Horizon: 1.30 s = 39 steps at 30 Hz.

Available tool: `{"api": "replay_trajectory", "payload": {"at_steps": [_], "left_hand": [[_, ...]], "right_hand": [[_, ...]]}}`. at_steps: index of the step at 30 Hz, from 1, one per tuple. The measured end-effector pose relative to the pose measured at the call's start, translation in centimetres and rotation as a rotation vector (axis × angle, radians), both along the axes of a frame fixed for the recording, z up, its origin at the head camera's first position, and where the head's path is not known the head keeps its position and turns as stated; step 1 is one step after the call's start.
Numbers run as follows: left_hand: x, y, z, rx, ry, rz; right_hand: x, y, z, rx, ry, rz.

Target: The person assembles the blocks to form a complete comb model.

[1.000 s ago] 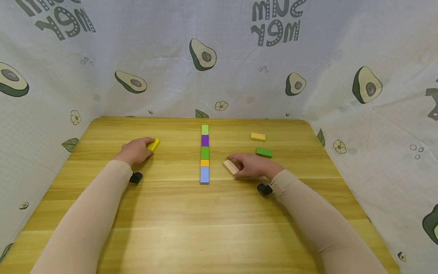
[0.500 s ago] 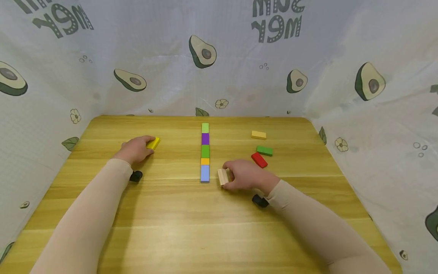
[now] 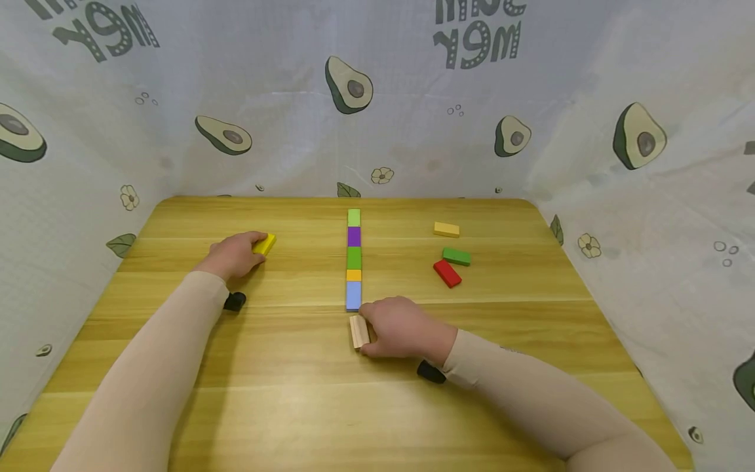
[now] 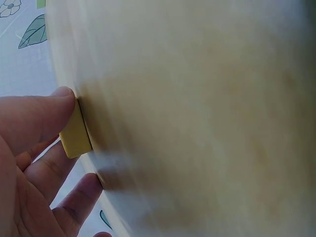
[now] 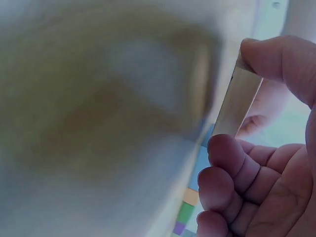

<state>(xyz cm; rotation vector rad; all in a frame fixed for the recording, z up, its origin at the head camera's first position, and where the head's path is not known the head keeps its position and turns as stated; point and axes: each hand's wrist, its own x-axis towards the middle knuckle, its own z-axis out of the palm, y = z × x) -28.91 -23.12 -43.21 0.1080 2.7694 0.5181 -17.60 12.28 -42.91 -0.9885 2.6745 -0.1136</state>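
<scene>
My right hand (image 3: 404, 329) pinches a plain wooden block (image 3: 359, 332) by its ends, just below the near end of a straight row of blocks. In the right wrist view the wooden block (image 5: 238, 98) spans from thumb to fingertips. That row runs away from me: a light blue block (image 3: 353, 296) nearest, then an orange block (image 3: 353, 275), a green block (image 3: 353, 258), a purple block (image 3: 354, 236) and a light green block (image 3: 354, 217). On the left, my left hand (image 3: 234, 255) holds a yellow block (image 3: 267, 244) between thumb and fingers at the table surface.
To the right of the row lie a red block (image 3: 447, 273), a green block (image 3: 457, 256) close behind it, and a pale yellow block (image 3: 446, 229) farther back. A printed curtain (image 3: 283, 85) hangs along the wooden table's (image 3: 295, 419) back and sides.
My right hand has carried the wooden block left and nearer to me, turning it in line with the row. The red block has come into view. My left hand stays put.
</scene>
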Motion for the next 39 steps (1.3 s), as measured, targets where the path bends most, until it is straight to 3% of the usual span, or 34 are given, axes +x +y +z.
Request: {"api": "replay_trajectory", "payload": {"at_steps": [5,12,39], "left_hand": [[-0.03,-0.07,-0.12,0.002,0.007,0.001],[-0.09,-0.12,-0.08,0.006,0.018,0.000],[0.17,0.05,0.20,-0.002,0.014,-0.004]], "right_hand": [[-0.05,-0.45,-0.65,0.017,0.026,-0.028],[0.16,-0.37,-0.14,-0.007,0.032,-0.065],[-0.28,-0.25,-0.42,-0.044,0.031,-0.038]]}}
